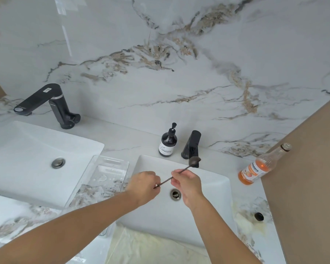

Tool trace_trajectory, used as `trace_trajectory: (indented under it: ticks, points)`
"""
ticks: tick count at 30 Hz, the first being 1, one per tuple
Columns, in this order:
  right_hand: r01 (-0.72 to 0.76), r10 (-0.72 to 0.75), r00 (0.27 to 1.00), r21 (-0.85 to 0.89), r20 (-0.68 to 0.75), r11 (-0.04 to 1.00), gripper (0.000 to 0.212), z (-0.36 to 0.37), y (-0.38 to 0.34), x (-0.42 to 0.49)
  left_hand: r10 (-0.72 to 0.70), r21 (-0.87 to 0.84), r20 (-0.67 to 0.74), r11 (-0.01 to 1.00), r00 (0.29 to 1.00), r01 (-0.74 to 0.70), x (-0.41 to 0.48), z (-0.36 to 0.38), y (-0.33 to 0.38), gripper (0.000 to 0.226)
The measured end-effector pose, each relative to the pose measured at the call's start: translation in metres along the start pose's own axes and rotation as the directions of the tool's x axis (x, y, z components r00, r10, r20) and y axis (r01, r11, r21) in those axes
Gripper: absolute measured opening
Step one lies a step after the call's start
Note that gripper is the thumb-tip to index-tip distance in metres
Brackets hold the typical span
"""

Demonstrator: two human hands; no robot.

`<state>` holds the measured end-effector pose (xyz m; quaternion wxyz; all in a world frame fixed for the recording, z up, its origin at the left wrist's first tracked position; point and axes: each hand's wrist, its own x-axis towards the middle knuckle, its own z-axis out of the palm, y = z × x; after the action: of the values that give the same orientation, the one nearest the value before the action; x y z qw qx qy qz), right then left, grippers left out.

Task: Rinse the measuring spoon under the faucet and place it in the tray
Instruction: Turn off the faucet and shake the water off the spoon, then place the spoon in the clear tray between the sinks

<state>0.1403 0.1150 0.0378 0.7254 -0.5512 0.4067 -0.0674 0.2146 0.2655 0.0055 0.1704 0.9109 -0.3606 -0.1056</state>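
A long thin measuring spoon (193,160) with a dark bowl is held over the right white sink (213,189). Its bowl sits just under the spout of the black faucet (192,144). My left hand (143,182) pinches the handle's near end. My right hand (187,181) grips the handle at its middle. No water stream is visible. The clear plastic tray (111,162) lies on the counter between the two sinks, left of my hands, with water drops inside.
A dark soap pump bottle (168,141) stands left of the faucet. An orange drink bottle (259,166) lies tilted at the right, its black cap (259,216) on the counter. A second sink (27,149) and a black faucet (46,101) are at the left.
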Motion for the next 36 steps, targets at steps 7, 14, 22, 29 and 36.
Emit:
trace_trajectory:
  ticks: [7, 14, 22, 29, 36]
  points:
    - [-0.125, 0.114, 0.991, 0.202, 0.067, 0.971, 0.019, 0.004, 0.007, 0.001, 0.027, -0.033, -0.020, 0.999, 0.999, -0.028, -0.007, -0.001, -0.018, 0.027]
    - [-0.169, 0.171, 0.985, 0.078, -0.019, 0.983, 0.022, 0.024, 0.022, 0.000, -0.052, -0.053, 0.071, 0.997, 0.996, 0.056, -0.021, -0.004, -0.031, 0.023]
    - [-0.177, 0.167, 0.960, 0.028, 0.226, 0.984, 0.033, 0.095, 0.026, -0.012, -0.095, -0.703, 0.517, 0.519, 0.851, 0.485, -0.057, -0.056, -0.089, 0.032]
    - [-0.307, 0.347, 0.873, -0.166, 0.344, 0.937, 0.012, 0.189, 0.070, -0.028, -0.286, -0.512, 0.627, 0.549, 0.725, 0.660, -0.106, -0.067, -0.169, 0.020]
    - [-0.451, 0.497, 0.837, -0.225, 0.228, 0.864, 0.017, 0.203, 0.102, -0.024, -0.372, -0.289, 0.690, 0.646, 0.621, 0.707, -0.101, -0.039, -0.164, 0.030]
